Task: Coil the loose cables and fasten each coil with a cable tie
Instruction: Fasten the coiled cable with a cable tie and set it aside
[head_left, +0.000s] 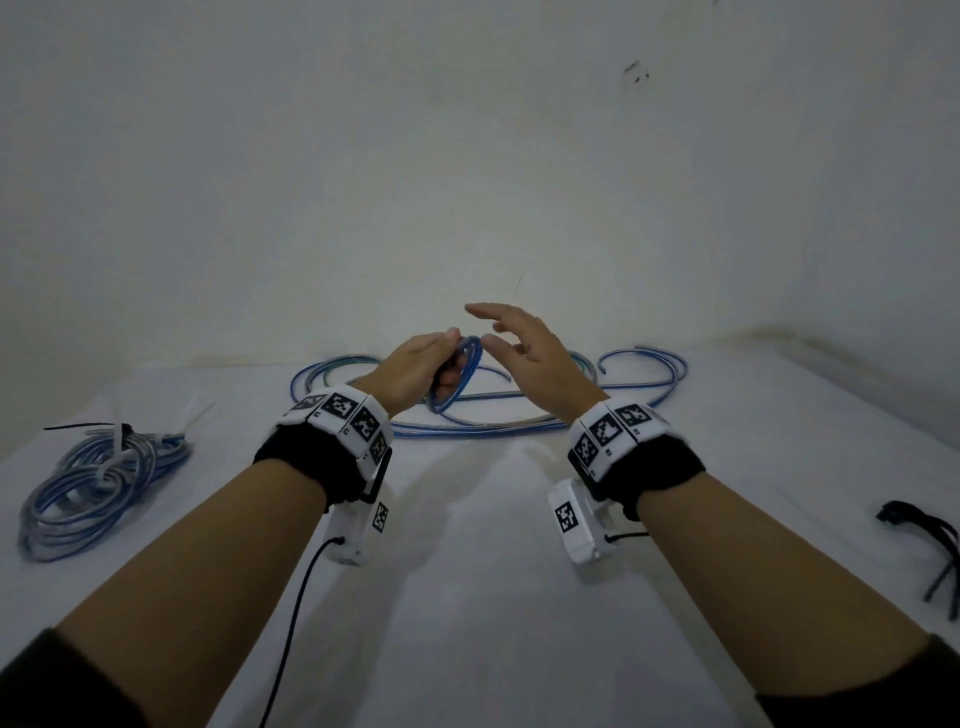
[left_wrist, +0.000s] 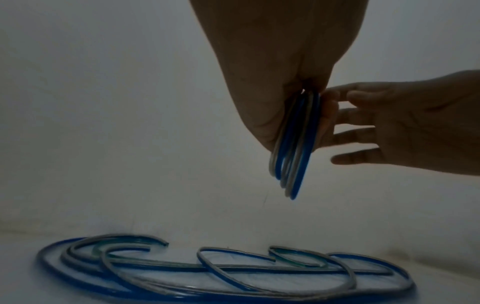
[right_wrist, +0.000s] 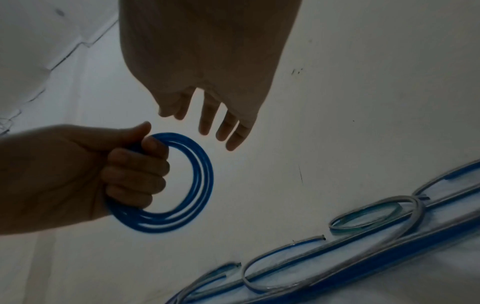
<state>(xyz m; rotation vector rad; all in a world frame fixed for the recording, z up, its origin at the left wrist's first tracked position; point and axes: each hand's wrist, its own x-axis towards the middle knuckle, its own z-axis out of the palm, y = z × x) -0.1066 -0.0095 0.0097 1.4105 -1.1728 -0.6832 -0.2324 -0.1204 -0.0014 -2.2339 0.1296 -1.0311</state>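
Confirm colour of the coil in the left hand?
Blue coil, gripped by the left hand; clearest in the right wrist view.

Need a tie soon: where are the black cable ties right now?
In the head view, the black cable ties lie at the far right edge of the white table, beyond the right hand and wrist.

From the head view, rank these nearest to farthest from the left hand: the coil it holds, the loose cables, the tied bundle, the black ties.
1. Coil, held in the left hand.
2. Loose cables, just beyond on the table.
3. Tied bundle, far left.
4. Black ties, far right edge.
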